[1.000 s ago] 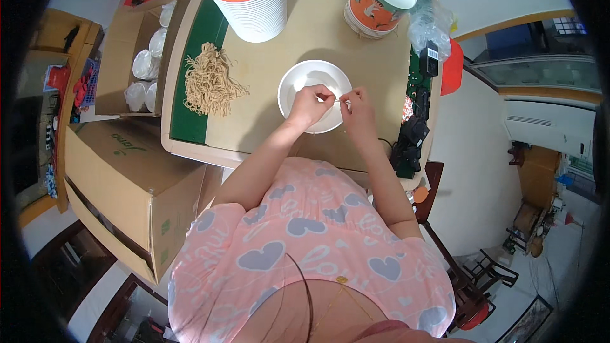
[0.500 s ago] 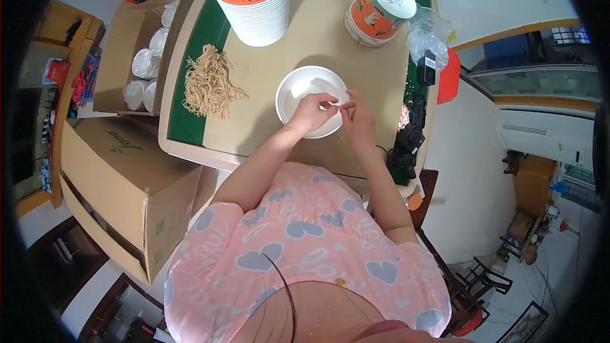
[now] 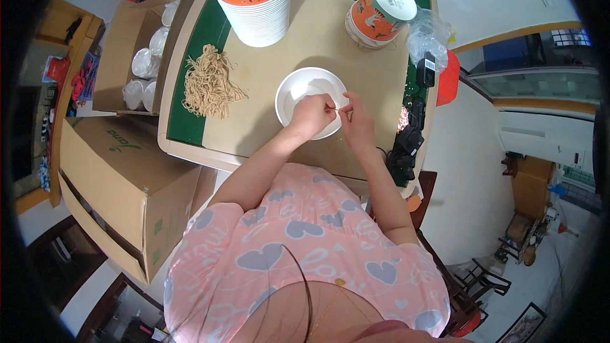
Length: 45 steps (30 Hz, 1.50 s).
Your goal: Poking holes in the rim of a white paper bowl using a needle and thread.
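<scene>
A round white bowl-like tub (image 3: 293, 92), seen from above with its opening up, stands on the table in front of me. My left hand (image 3: 313, 116) reaches over its near part, fingers pinched together at the right rim. Facing it, my right hand (image 3: 358, 121) is closed in a pinch just outside that rim. Between the fingertips of both hands shows a short bit of thin pale cord (image 3: 337, 109); most of it is hidden by the fingers. To the left lies a loose heap of beige cords (image 3: 213, 82).
A tall stack of white tubs (image 3: 257, 22), the top one orange-patterned, stands at the back. Upside-down orange tubs (image 3: 375, 16) sit back right, beside a clear plastic bag (image 3: 427, 35). Black devices (image 3: 406, 149) line the right edge. Cardboard boxes (image 3: 121, 159) stand left of the table.
My left fingers have closed in more tightly at the rim, and my right fingertips have shifted slightly. The tub and the cord heap have stayed in place.
</scene>
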Each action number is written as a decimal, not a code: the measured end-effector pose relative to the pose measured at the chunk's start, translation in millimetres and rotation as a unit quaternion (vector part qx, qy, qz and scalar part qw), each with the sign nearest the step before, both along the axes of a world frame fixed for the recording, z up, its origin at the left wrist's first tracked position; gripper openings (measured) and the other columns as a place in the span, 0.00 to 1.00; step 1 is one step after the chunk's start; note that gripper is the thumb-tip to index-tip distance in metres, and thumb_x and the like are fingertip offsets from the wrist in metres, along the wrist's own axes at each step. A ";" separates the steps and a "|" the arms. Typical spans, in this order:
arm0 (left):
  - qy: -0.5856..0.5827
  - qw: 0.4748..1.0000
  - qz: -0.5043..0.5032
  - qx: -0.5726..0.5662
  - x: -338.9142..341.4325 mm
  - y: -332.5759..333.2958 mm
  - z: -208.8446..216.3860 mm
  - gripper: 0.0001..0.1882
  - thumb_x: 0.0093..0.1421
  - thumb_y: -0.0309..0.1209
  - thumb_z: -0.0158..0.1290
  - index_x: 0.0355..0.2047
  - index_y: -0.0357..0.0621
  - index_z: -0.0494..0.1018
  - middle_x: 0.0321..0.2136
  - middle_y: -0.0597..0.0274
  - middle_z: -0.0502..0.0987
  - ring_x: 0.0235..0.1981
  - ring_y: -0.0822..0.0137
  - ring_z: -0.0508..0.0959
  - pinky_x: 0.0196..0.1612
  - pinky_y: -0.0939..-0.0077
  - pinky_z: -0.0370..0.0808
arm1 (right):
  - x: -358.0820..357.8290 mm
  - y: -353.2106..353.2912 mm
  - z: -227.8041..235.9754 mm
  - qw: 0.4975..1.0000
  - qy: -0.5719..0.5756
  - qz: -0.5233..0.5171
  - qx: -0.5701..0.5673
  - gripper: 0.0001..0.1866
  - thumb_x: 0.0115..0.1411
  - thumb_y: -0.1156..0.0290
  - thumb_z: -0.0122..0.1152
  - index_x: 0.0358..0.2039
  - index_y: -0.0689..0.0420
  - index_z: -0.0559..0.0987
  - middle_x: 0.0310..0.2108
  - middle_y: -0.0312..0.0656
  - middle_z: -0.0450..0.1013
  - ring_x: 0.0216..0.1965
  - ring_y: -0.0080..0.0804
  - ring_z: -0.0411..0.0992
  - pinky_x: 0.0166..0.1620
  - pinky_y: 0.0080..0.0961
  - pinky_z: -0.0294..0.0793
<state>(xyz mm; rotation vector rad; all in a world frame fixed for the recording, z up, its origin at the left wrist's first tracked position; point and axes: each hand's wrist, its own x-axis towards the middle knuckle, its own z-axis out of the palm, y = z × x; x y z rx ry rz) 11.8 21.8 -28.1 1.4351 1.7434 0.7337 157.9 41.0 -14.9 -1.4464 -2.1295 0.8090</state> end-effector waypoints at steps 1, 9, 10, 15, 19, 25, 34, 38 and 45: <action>-0.012 1.000 0.007 0.001 -2.0 -0.7 -0.3 0.07 0.47 0.28 0.57 0.28 0.40 0.77 0.26 0.54 0.79 0.29 0.58 0.80 0.35 0.70 0.76 | -0.1 -0.1 0.3 1.000 0.001 0.000 -0.002 0.21 0.52 0.78 0.57 0.47 0.50 0.67 0.27 0.40 0.72 0.29 0.39 0.73 0.31 0.35 0.71; -0.021 0.999 0.019 0.014 -6.0 -7.4 5.5 0.07 0.47 0.28 0.57 0.27 0.39 0.76 0.26 0.55 0.79 0.29 0.59 0.80 0.35 0.70 0.76 | -1.1 1.3 -15.5 0.998 0.053 0.006 0.023 0.14 0.51 0.78 0.56 0.40 0.53 0.72 0.28 0.42 0.72 0.27 0.39 0.72 0.30 0.32 0.71; -0.016 1.000 0.019 0.018 -6.4 -8.0 4.2 0.07 0.48 0.28 0.57 0.27 0.39 0.76 0.26 0.54 0.79 0.29 0.59 0.80 0.35 0.70 0.76 | -2.4 1.0 -14.3 0.998 0.060 0.009 0.020 0.13 0.51 0.78 0.57 0.39 0.54 0.72 0.28 0.43 0.72 0.27 0.39 0.72 0.30 0.32 0.71; -0.079 0.996 0.008 0.051 -10.3 -6.9 -0.1 0.08 0.52 0.29 0.56 0.31 0.40 0.78 0.26 0.57 0.80 0.29 0.64 0.80 0.35 0.72 0.75 | 0.9 0.3 -11.2 0.997 0.072 0.032 0.003 0.08 0.53 0.75 0.59 0.35 0.57 0.74 0.29 0.44 0.72 0.25 0.37 0.71 0.28 0.30 0.70; -0.174 0.984 0.034 -0.029 -17.9 -4.3 -3.2 0.11 0.59 0.33 0.51 0.35 0.40 0.78 0.24 0.61 0.80 0.29 0.72 0.78 0.37 0.77 0.72 | 1.4 1.6 -5.8 0.997 0.076 0.015 -0.024 0.04 0.55 0.73 0.59 0.30 0.59 0.75 0.27 0.44 0.72 0.24 0.36 0.70 0.27 0.29 0.70; -0.171 0.983 0.011 -0.072 -16.7 -3.5 11.5 0.15 0.62 0.38 0.46 0.35 0.40 0.78 0.22 0.63 0.79 0.26 0.75 0.74 0.34 0.77 0.70 | 1.5 2.8 -5.6 0.998 0.057 0.032 0.009 0.05 0.54 0.72 0.59 0.29 0.59 0.75 0.25 0.43 0.72 0.24 0.36 0.71 0.27 0.29 0.70; -0.170 0.984 0.009 -0.045 -15.8 -3.7 1.0 0.10 0.59 0.31 0.49 0.34 0.38 0.76 0.21 0.58 0.78 0.26 0.69 0.77 0.34 0.74 0.71 | 2.1 2.4 -8.2 0.997 0.066 0.033 0.014 0.04 0.54 0.73 0.59 0.30 0.58 0.75 0.25 0.43 0.71 0.23 0.36 0.71 0.27 0.29 0.70; -0.200 0.979 0.015 -0.046 -17.7 -5.5 -4.7 0.08 0.59 0.27 0.50 0.35 0.38 0.76 0.23 0.62 0.78 0.26 0.77 0.75 0.32 0.79 0.70 | 0.8 2.4 -8.0 0.997 0.066 0.028 0.020 0.04 0.54 0.73 0.59 0.30 0.58 0.75 0.25 0.43 0.71 0.23 0.36 0.70 0.27 0.29 0.69; -0.128 0.992 -0.011 0.012 -15.6 -9.7 13.4 0.09 0.54 0.26 0.53 0.36 0.42 0.76 0.27 0.60 0.79 0.29 0.69 0.77 0.34 0.75 0.72 | 0.0 3.0 -10.0 0.998 0.057 0.025 0.030 0.04 0.53 0.73 0.60 0.28 0.58 0.74 0.25 0.43 0.71 0.24 0.38 0.71 0.27 0.31 0.70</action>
